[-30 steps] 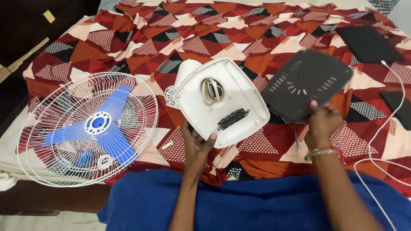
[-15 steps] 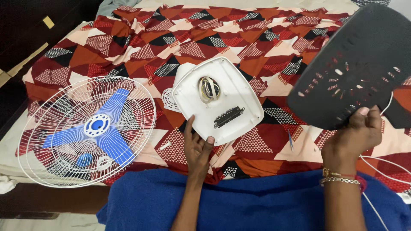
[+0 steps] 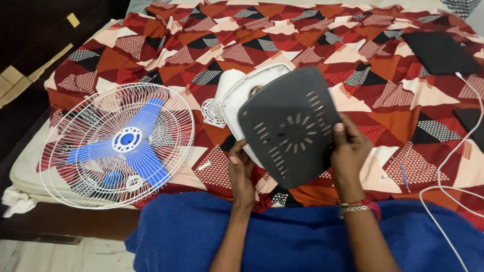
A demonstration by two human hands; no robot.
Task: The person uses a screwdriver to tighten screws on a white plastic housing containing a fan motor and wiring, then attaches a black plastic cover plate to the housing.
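Note:
A white fan base (image 3: 237, 103) lies on the patterned bedspread, mostly hidden under a dark grey vented base cover (image 3: 290, 126). My right hand (image 3: 350, 151) grips the cover's right edge, thumb on top, and holds it over the white base. My left hand (image 3: 242, 171) holds the base's near-left edge from below. A white wire fan guard with blue blades (image 3: 118, 146) lies flat to the left of my hands.
A small white screw or pin (image 3: 203, 165) lies between the guard and the base. A dark flat pad (image 3: 441, 53) sits far right. A white cable (image 3: 446, 166) runs down the right side. A blue blanket (image 3: 191, 231) covers the near edge.
My right hand lifted the dark cover from the bed on the right, swung it up, then brought it left and down over the white base. My left hand stayed at the base.

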